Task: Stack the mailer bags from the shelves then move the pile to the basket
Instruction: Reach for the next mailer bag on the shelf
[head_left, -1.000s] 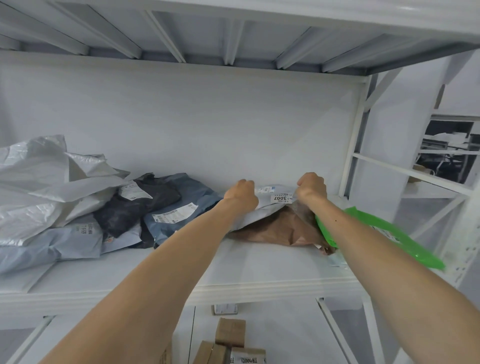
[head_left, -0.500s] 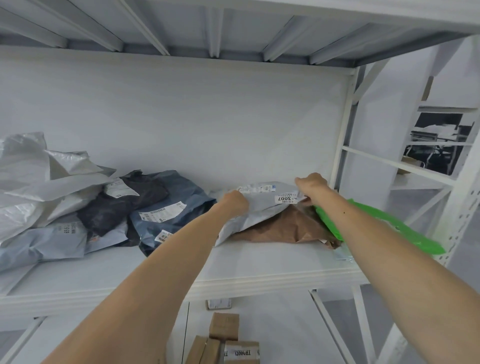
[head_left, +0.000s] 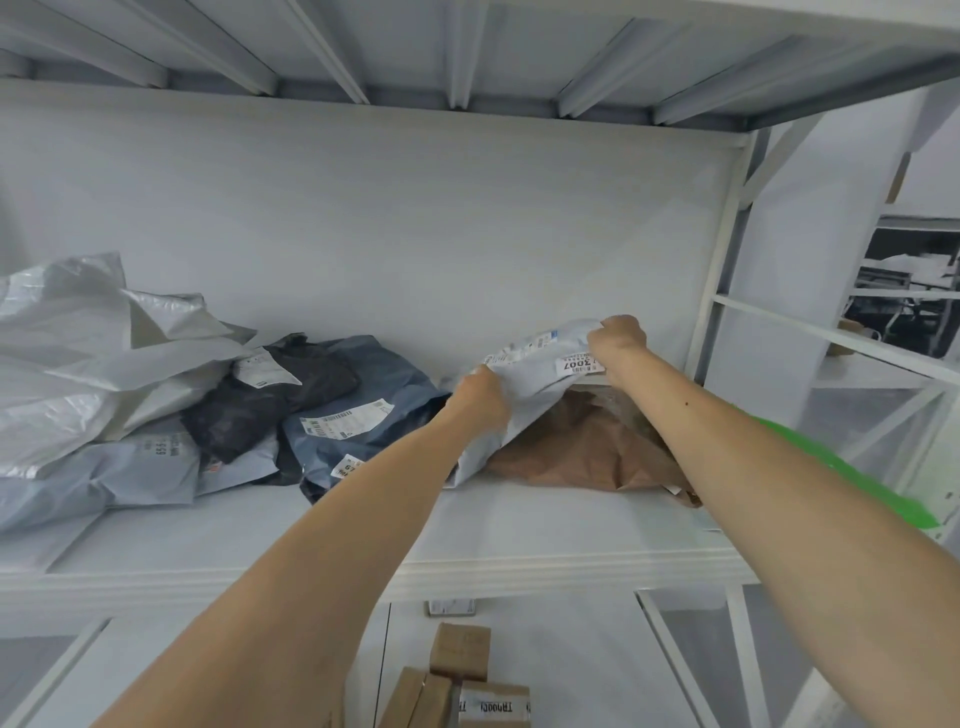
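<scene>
The pale grey mailer bag (head_left: 535, 387) at the right end of the shelf (head_left: 519, 525) is clamped by the curled fingers of the left hand (head_left: 480, 392) and right hand (head_left: 618, 340). The brown bag (head_left: 576, 449) underneath is half covered, and the green bag (head_left: 857, 480) is mostly hidden by the right forearm.

Both hands grip a white mailer bag (head_left: 535, 384) on the white shelf (head_left: 519, 535): the left hand (head_left: 480, 392) at its near-left edge, the right hand (head_left: 618, 340) at its upper-right corner. The bag lies tilted over a brown mailer bag (head_left: 576, 449). A blue-grey mailer bag (head_left: 358, 415) lies just left of it.
</scene>
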